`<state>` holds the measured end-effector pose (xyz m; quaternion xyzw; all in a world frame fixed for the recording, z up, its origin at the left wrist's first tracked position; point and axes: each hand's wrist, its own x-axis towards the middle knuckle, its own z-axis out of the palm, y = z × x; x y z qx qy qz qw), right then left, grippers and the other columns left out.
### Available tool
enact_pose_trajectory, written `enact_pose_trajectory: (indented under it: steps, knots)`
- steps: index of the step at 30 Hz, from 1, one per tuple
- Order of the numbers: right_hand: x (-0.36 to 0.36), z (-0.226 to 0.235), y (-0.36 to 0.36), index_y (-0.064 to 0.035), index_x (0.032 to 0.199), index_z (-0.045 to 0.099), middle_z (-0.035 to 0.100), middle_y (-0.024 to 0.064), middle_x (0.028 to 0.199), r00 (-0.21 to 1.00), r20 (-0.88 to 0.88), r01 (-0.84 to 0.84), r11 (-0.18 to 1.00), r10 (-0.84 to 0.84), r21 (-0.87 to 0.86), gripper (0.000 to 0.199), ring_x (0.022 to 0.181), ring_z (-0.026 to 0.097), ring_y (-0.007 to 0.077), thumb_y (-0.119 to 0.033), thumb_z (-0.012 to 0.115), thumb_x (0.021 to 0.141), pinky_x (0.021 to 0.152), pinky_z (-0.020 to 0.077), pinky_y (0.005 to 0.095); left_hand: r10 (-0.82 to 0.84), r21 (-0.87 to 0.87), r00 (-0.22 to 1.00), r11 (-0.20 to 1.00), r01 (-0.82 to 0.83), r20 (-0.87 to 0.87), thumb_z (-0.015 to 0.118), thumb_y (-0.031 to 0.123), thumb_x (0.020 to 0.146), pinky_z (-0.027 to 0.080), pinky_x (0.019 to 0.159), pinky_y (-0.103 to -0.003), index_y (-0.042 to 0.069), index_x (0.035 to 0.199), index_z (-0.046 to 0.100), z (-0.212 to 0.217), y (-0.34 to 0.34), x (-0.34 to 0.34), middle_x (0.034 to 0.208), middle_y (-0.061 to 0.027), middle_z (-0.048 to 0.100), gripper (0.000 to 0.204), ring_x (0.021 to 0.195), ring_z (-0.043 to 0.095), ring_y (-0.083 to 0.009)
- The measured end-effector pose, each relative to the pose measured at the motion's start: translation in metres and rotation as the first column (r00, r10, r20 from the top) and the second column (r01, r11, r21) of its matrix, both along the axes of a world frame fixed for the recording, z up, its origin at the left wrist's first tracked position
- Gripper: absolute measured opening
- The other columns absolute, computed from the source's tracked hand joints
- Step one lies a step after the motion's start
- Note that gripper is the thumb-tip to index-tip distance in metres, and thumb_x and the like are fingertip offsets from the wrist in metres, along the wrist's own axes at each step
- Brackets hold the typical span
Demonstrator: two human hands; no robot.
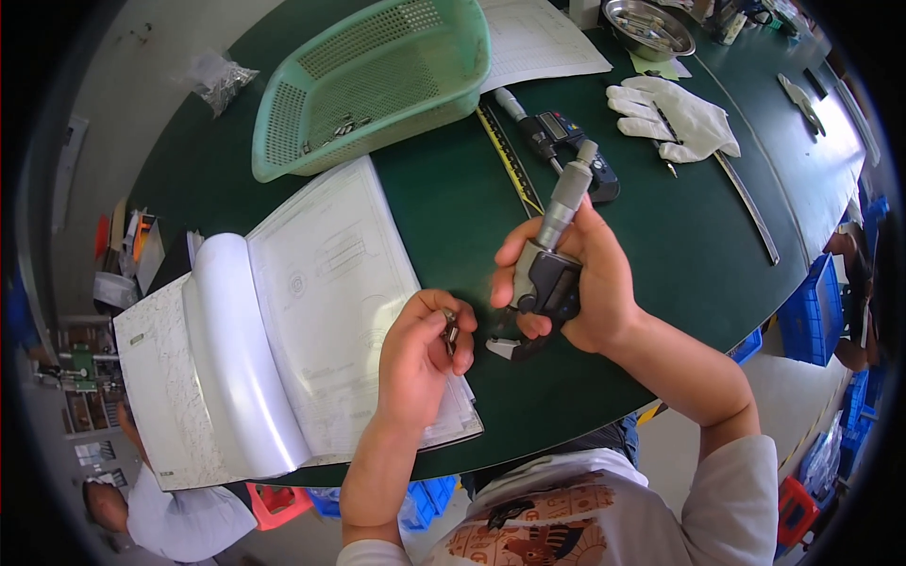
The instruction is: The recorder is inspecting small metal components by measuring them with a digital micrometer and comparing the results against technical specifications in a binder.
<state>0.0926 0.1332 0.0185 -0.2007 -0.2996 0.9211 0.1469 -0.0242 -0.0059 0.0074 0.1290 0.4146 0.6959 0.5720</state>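
My right hand grips a digital micrometer with a grey thimble pointing up and away and a black frame below. My left hand pinches a small metal part between thumb and fingers, close to the micrometer's open jaw. Both hands hover over a dark green table, just right of an open booklet of drawings.
A green plastic basket with several small metal parts sits at the back. A digital caliper, a steel ruler, a white glove, paper sheets and a metal bowl lie beyond. Another person is at lower left.
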Motion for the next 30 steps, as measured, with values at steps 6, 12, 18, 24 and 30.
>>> enact_pose_trajectory:
  steps: [6,12,18,24,30]
  knots:
    - [-0.001,-0.001,-0.002,-0.0008,0.082,0.049,0.056,0.0176,0.066,1.000,0.019,0.025,1.000,-0.025,0.010,0.065,0.036,0.042,0.0178,-0.056,0.013,0.083,0.036,0.0391,0.0263,0.040,-0.031,0.999,0.999,-0.038,0.037,0.035,-0.001,0.078,0.047,0.073,-0.033,-0.001,0.107,0.039,0.002,0.001,-0.004,0.105,-0.0164,0.049,0.029,0.090,0.054,-0.0246]
    - [0.000,-0.002,-0.001,0.0002,0.082,0.051,0.057,0.0139,0.066,1.000,-0.004,-0.015,1.000,0.015,0.012,0.070,0.040,0.046,0.0168,-0.058,0.012,0.082,0.040,0.0388,0.0240,0.061,-0.059,0.998,0.996,-0.063,-0.036,0.039,-0.004,0.080,0.047,0.079,-0.034,-0.001,0.107,0.040,0.004,0.002,-0.002,0.109,-0.0178,0.049,0.027,0.099,0.052,-0.0276]
    - [-0.001,-0.002,-0.001,-0.0015,0.082,0.049,0.056,0.0171,0.066,0.999,0.029,0.012,1.000,-0.013,0.022,0.066,0.036,0.043,0.0175,-0.058,0.016,0.081,0.037,0.0391,0.0261,0.066,-0.080,0.994,0.994,-0.073,-0.087,0.044,0.009,0.085,0.051,0.061,-0.026,0.000,0.102,0.044,0.001,0.001,-0.002,0.093,-0.0173,0.056,0.019,0.080,0.060,-0.0235]
    - [0.000,-0.001,-0.001,-0.0022,0.082,0.050,0.056,0.0172,0.066,1.000,0.012,-0.004,0.999,0.004,-0.045,0.064,0.036,0.042,0.0179,-0.058,0.018,0.081,0.037,0.0385,0.0270,0.073,-0.073,0.985,0.994,-0.085,-0.155,0.049,0.015,0.085,0.034,0.039,-0.018,0.002,0.084,0.047,0.004,0.000,0.002,0.065,-0.0085,0.055,0.013,0.047,0.048,-0.0098]
    - [0.000,-0.002,-0.001,-0.0029,0.082,0.050,0.056,0.0178,0.068,0.999,0.007,-0.042,0.993,0.043,-0.109,0.064,0.039,0.042,0.0188,-0.058,0.018,0.081,0.037,0.0376,0.0280,0.070,-0.085,0.963,0.992,-0.095,-0.259,0.051,0.020,0.085,0.026,0.037,-0.017,0.005,0.076,0.044,0.003,0.002,0.007,0.054,-0.0003,0.043,0.018,0.041,0.033,-0.0050]
